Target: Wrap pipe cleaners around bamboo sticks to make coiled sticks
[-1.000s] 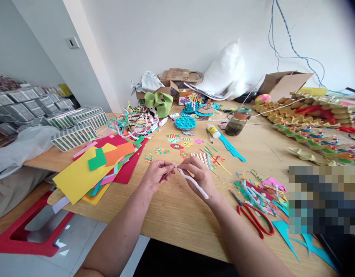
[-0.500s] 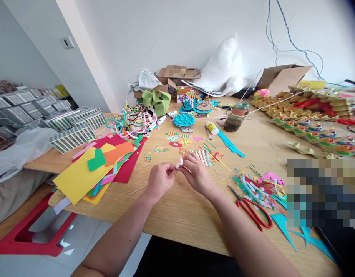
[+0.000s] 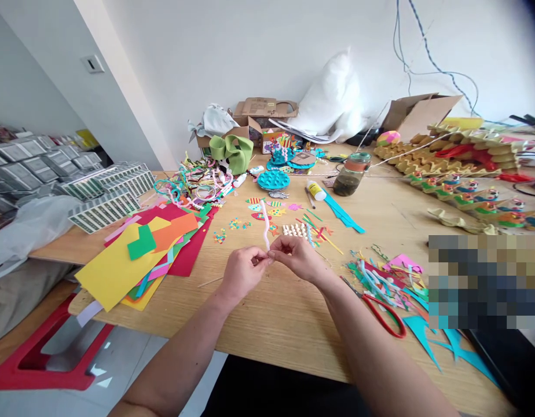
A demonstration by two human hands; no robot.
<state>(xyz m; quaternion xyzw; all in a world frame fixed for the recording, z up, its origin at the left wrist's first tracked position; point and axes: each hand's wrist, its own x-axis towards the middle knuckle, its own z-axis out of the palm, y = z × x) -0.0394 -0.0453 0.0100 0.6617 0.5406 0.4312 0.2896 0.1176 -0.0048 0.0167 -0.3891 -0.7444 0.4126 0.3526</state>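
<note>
A pale pink fuzzy strip (image 3: 266,225) stands up from between my fingertips, slightly wavy, its lower end pinched. My left hand (image 3: 246,271) grips that lower end from the left. My right hand (image 3: 296,258) pinches it from the other side, the fingertips of both hands touching. Beyond the strip lie small paper fish (image 3: 276,212), partly behind it. A patch of cream-coloured beads (image 3: 295,230) is just past my right hand. Small coloured dots (image 3: 219,236) lie farther left, and a thin stick (image 3: 210,282) is beside my left hand.
Coloured paper sheets (image 3: 115,266) cover the table's left. Red-handled scissors (image 3: 384,313) and paper scraps (image 3: 380,284) lie at the right. Farther back are a glue bottle (image 3: 316,190), a glass jar (image 3: 351,176), a blue dimpled disc (image 3: 273,180) and egg cartons (image 3: 467,152).
The pink strip, earlier short and curled at my fingertips, now extends upright and long. My right hand has closed in toward my left. The camera view has shifted slightly.
</note>
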